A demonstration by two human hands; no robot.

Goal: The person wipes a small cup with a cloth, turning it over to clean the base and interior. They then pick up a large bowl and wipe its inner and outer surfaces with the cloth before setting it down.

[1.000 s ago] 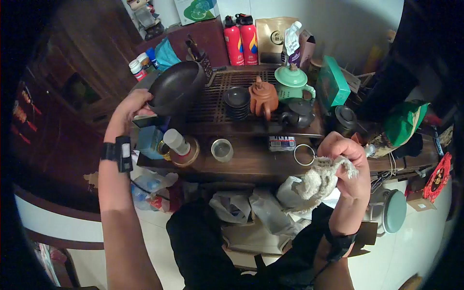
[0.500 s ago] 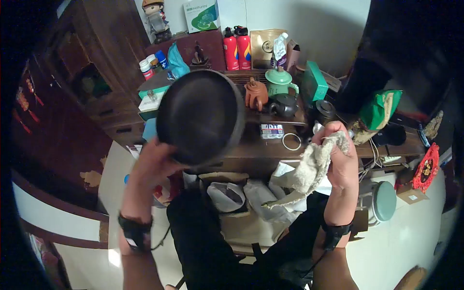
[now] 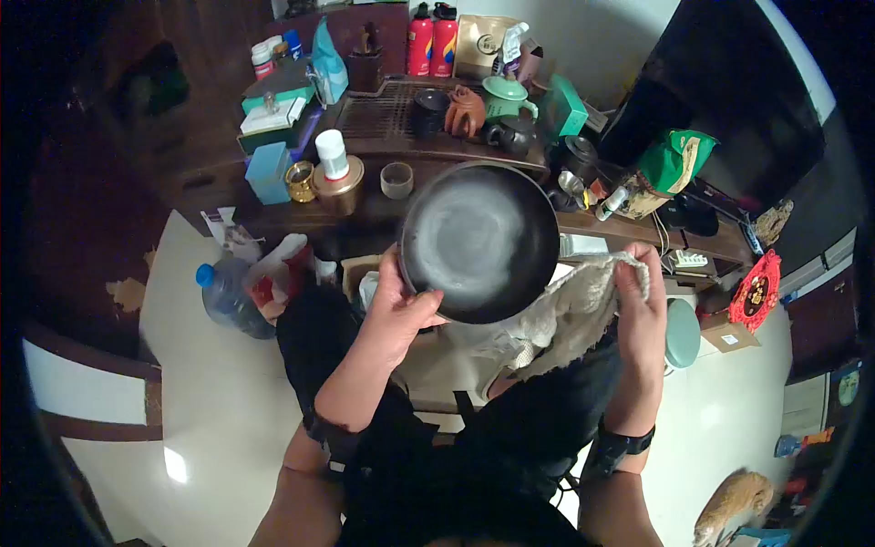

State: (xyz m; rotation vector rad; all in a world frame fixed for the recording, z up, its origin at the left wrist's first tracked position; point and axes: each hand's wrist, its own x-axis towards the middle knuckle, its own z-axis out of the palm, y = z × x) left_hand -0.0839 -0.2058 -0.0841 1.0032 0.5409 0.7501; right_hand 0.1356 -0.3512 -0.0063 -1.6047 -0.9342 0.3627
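My left hand [image 3: 401, 310] grips the lower left rim of a black round pan [image 3: 478, 242], thumb over the edge. The pan is tilted so that its inside faces me, with a greyish sheen across the bottom; no handle shows. To the right, my right hand [image 3: 641, 301] pinches the upper corner of a cream-coloured cloth [image 3: 583, 314], which hangs down to the left toward my lap. The cloth's upper left edge overlaps the pan's lower right rim in this view. Both hands are above my knees, in front of the dark wooden cabinet [image 3: 301, 214].
On the cabinet stand a teapot [image 3: 465, 111], a green lidded cup [image 3: 506, 96], a glass cup [image 3: 396, 180] and a white bottle [image 3: 332, 153]. A water jug [image 3: 232, 296] stands on the floor at left; a green stool [image 3: 682, 333] and a cat [image 3: 734, 506] are at right.
The pan has come down and to the right, closer to the cloth. The right hand has lowered slightly, and the cloth now hangs more spread out. My view has tilted downward.
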